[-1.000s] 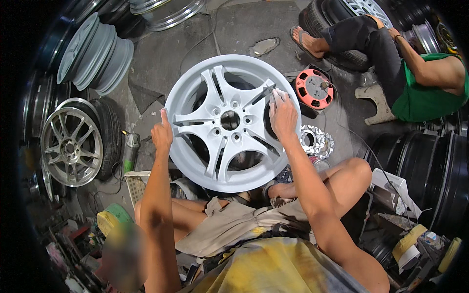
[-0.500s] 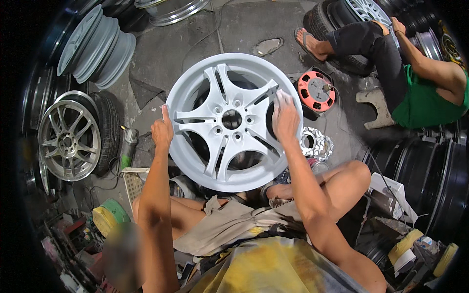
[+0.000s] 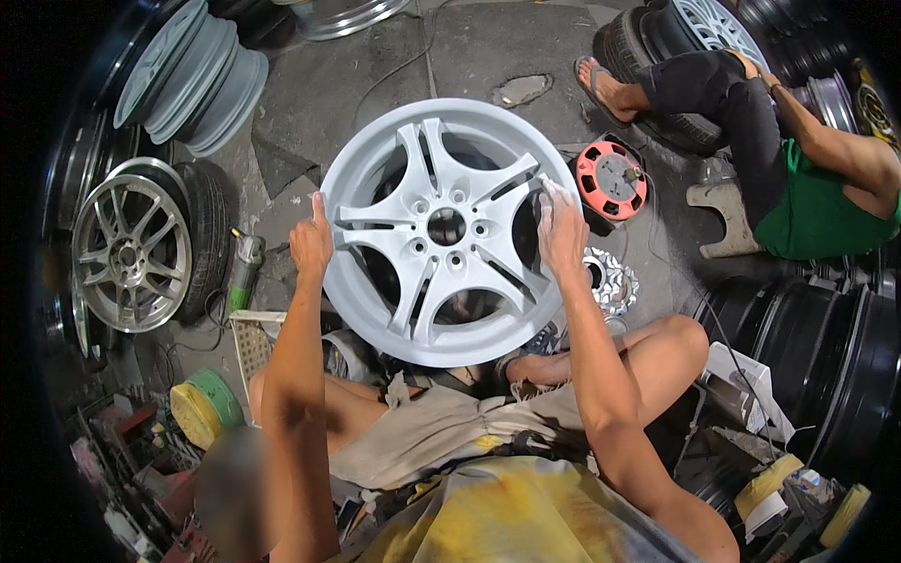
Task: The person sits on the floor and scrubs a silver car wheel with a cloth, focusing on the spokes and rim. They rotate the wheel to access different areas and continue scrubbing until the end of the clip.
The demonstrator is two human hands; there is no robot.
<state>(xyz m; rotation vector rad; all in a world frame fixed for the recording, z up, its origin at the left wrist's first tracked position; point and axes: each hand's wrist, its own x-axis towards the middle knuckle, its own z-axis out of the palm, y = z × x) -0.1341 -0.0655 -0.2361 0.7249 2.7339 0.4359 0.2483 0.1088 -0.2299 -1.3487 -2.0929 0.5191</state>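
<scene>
A pale grey alloy wheel rim (image 3: pixel 447 192) with paired spokes lies face up before my crossed legs. My left hand (image 3: pixel 311 246) is closed round its left edge, thumb pointing away from me. At the right edge, beside the end of a spoke, my right hand (image 3: pixel 564 230) presses down with curled fingers coated in white dust. Whatever lies beneath those fingertips, if anything, is hidden.
A red-and-black reel (image 3: pixel 611 181) and a shiny chromed part (image 3: pixel 615 281) sit right of the rim. Leftward are an angle grinder (image 3: pixel 247 267), a silver wheel (image 3: pixel 131 253) and stacked grey rims (image 3: pixel 192 80). A person in green (image 3: pixel 826 206) sits at upper right by a tyre.
My right hand has slid outward and slightly down along the rim's right side, from the spoke end toward the edge. My left hand keeps its place. The seated person's arm has shifted slightly.
</scene>
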